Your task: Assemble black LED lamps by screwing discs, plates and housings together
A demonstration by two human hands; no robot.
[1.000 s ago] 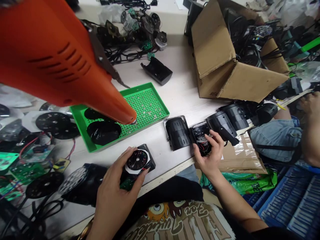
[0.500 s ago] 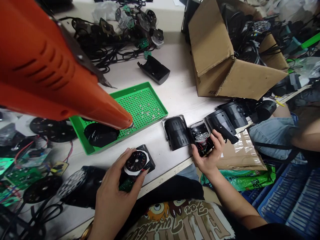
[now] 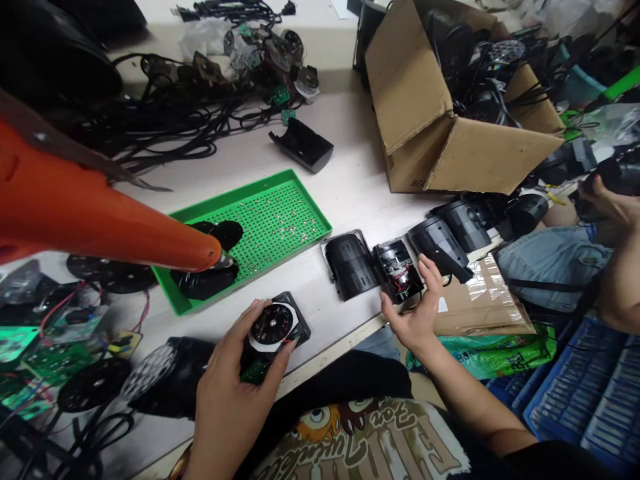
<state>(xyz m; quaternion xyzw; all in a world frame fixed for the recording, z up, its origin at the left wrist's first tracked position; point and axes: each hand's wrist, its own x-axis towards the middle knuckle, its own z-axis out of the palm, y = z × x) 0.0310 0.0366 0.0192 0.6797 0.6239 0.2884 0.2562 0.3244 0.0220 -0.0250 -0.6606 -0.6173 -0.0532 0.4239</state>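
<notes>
My left hand [image 3: 227,393] grips a round black dial part with a white rim [image 3: 273,325] on a small black base near the table's front edge, fingers curled around it. My right hand [image 3: 417,308] cups the near side of an open black lamp housing [image 3: 399,269] with red wires inside, thumb and fingers spread against it. A ribbed black housing [image 3: 353,264] lies just left of it. A big orange tool [image 3: 90,217] hangs over the table at the left, its tip above a green tray [image 3: 280,220].
The green tray holds black discs [image 3: 207,280] and small screws. An open cardboard box [image 3: 450,133] full of black parts stands at the back right. Cables and circuit boards [image 3: 210,87] lie at the back. More black lamp heads [image 3: 450,233] sit right. Another person's arm [image 3: 617,267] is at the right edge.
The view has shifted, so the orange tool now sits lower and further left. My right hand has set the open housing down on the table edge and loosened around it. My left hand stays put.
</notes>
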